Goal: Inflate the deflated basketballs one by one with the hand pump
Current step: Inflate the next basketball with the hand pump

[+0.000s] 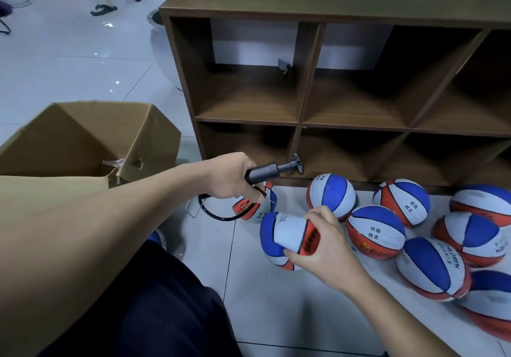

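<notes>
Left hand point(231, 175) gripping black plastic hand pump point(272, 169); my right hand point(322, 242) is clasping dented blue-white-red rubber basketball point(284, 235) above tiles.

**Floor and its load**

Pale tiled floor point(83, 74). On it: open cardboard box point(91, 138) at left, brown cubby shelf point(304, 102) behind, red-white-blue balls point(374, 236) clustered at right before the shelf.

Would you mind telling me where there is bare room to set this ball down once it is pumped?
The shelf unit has open cubbies along its upper row. Bare floor tile lies between the dark trouser leg and the right hand. It is crowded right of the held basketball, where the loose basketballs cluster before the shelf.
</notes>
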A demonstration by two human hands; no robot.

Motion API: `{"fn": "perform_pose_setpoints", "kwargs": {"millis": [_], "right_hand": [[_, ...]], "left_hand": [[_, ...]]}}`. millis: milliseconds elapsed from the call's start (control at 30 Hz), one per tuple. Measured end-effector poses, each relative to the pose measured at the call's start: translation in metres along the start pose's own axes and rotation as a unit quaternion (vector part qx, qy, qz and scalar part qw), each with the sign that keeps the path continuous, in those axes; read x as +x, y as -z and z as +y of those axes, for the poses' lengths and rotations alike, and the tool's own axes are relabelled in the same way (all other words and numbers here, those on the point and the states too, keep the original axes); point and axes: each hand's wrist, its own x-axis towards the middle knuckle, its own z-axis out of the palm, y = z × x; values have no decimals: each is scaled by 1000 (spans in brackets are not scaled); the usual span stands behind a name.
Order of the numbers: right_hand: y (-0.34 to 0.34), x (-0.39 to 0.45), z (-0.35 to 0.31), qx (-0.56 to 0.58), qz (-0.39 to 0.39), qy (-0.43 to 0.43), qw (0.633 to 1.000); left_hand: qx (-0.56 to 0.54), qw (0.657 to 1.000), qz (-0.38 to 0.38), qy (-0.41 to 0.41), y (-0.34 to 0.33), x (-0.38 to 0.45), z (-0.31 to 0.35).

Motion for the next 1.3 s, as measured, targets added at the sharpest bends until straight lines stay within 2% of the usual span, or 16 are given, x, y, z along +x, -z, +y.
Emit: {"fn": "perform_pose_setpoints", "kwargs": {"millis": [133,267,400,600,900,1300], "right_hand": [[4,-4,8,-6,-15,-25,1000],[7,-7,9,30,39,-53,997],[7,-15,11,73,92,-45,992],[3,-15,10,115,121,-37,985],[-1,-10,8,119,123,-13,985],[-1,-10,4,84,119,30,989]], "left_hand": [[0,1000,-5,-23,-7,5,2],[14,999,17,-46,-17,13,4],[3,998,22,-64,-21,17,11],[-33,995,27,-85,-20,17,19],[-25,996,36,-77,-18,13,19],[87,992,14,-85,-17,10,29]]}}
